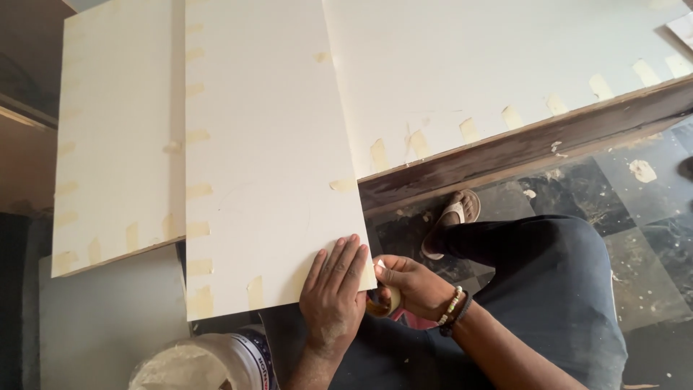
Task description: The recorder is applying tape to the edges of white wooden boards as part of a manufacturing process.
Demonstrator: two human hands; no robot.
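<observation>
My left hand (333, 292) lies flat, fingers spread, on the near right corner of a white board (267, 166) with strips of masking tape along its edges. My right hand (408, 283) is just right of that corner, below the board's edge, closed around a roll of masking tape (382, 303) that is mostly hidden by the fingers. Its fingertips pinch a small pale bit of tape at the board's corner. A beaded bracelet and a dark band sit on the right wrist.
Another taped white board (115, 137) lies to the left and a larger one (498, 58) to the right on a dark wooden frame (534, 141). A white bucket (209, 365) stands near the bottom. My leg and sandalled foot (455, 217) rest on dark paint-spattered tiles.
</observation>
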